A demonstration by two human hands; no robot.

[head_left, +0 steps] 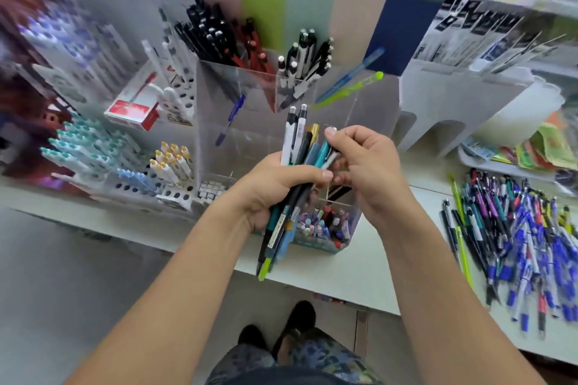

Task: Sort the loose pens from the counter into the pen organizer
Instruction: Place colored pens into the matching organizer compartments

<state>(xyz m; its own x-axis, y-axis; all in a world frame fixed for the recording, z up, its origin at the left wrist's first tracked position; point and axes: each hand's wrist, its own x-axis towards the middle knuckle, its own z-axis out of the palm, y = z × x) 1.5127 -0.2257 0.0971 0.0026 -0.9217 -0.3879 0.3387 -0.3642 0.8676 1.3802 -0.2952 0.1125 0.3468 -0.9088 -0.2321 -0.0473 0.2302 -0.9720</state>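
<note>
the left hand point(278, 187) is wrapped around a bundle of pens point(294, 184) near the centre of the view, fingers curled round the barrels so the caps fan up toward 12 o'clock and the tips hang down toward 6 o'clock past the desk point(344, 275) edge. two white-and-black pens stand tallest in the bundle, with a gold one, teal ones and a lime-tipped one among them. the right hand point(369, 166) sits just beside the left at 3 o'clock of it, thumb and fingers pinching the top of one pen in the bundle, so the two hands are close together over the same cluster.

behind and under the hands stands the clear pen organizer point(359, 109), its compartments partly filled: black pens and red pens at 11 o'clock, black-and-white pens at 12 o'clock, a blue and a lime pen leaning at 1 o'clock, a single blue pen at 10 o'clock. a front compartment below the hands holds many short pastel and red items, too blurred to name.

the loose pens point(513, 244) lie in a heap on the desk at 3 o'clock, mostly blue, well apart from the hands. at 9 o'clock, racks hold teal-capped and yellow-capped pens, with a red box point(131, 111) behind them.
</note>
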